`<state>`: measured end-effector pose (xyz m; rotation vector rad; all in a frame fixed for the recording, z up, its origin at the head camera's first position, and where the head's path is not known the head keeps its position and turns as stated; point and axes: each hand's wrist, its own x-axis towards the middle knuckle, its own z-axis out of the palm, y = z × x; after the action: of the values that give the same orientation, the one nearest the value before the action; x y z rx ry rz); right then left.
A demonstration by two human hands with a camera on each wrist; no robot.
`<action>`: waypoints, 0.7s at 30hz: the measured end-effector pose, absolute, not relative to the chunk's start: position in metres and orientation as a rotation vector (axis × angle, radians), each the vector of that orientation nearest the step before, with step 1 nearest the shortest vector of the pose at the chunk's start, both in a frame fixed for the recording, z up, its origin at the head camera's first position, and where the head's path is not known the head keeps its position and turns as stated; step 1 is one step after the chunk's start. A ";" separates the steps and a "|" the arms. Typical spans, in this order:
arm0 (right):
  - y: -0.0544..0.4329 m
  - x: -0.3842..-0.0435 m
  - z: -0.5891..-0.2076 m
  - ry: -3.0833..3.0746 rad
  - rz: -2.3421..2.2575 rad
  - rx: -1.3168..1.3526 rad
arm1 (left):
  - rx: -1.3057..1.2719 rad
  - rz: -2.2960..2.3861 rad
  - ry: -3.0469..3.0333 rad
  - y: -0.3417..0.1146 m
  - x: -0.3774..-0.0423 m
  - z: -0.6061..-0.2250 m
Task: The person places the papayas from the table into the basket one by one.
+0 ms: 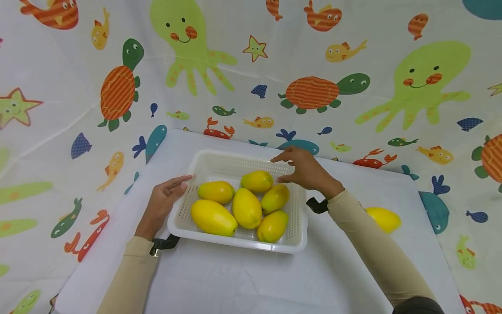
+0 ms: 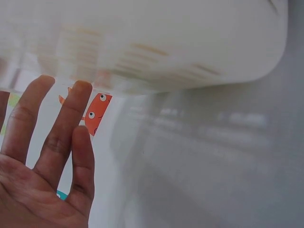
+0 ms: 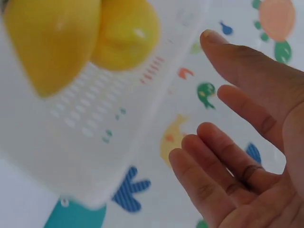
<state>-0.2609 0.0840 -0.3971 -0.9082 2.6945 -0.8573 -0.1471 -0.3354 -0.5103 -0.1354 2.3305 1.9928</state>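
Note:
A white perforated plastic basket (image 1: 237, 244) holds several yellow mangoes (image 1: 246, 208), lying loosely over its bottom. At the basket's left end is my left hand (image 1: 162, 200), its fingertips by the rim. The left wrist view shows this hand's fingers (image 2: 57, 140) extended, their tips close to the basket's wall; contact is hard to tell. My right hand (image 1: 303, 170) hovers by the far right corner, thumb and fingers spread apart. In the right wrist view the right hand (image 3: 247, 156) holds nothing, and a gap separates it from the basket's side (image 3: 156, 123).
One more mango (image 1: 384, 219) lies on the white table (image 1: 243, 283), right of the basket and partly behind the right forearm. A curtain (image 1: 243, 100) printed with sea animals hangs along the table's back and sides. Each wrist carries a black strap mount (image 1: 317, 205).

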 end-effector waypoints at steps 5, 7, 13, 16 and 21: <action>0.112 -0.255 -0.385 2.793 -0.847 -0.885 | -0.129 1.993 2.326 -0.336 -0.149 -0.512; 0.126 -0.253 -0.382 2.836 -0.838 -0.890 | -0.130 1.994 2.324 -0.335 -0.149 -0.512; 0.169 -0.240 -0.374 2.921 -0.862 -0.834 | -0.136 1.990 2.320 -0.334 -0.149 -0.510; 0.192 -0.232 -0.369 2.943 -0.883 -0.722 | -0.143 1.982 2.331 -0.334 -0.149 -0.510; 0.230 -0.222 -0.366 2.946 -0.939 -0.567 | -0.150 1.963 2.348 -0.335 -0.149 -0.510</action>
<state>-0.2217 0.2303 -0.3657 -0.5672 2.9462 -0.9390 -0.1488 -0.3349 -0.5097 -0.1497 2.3477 1.9634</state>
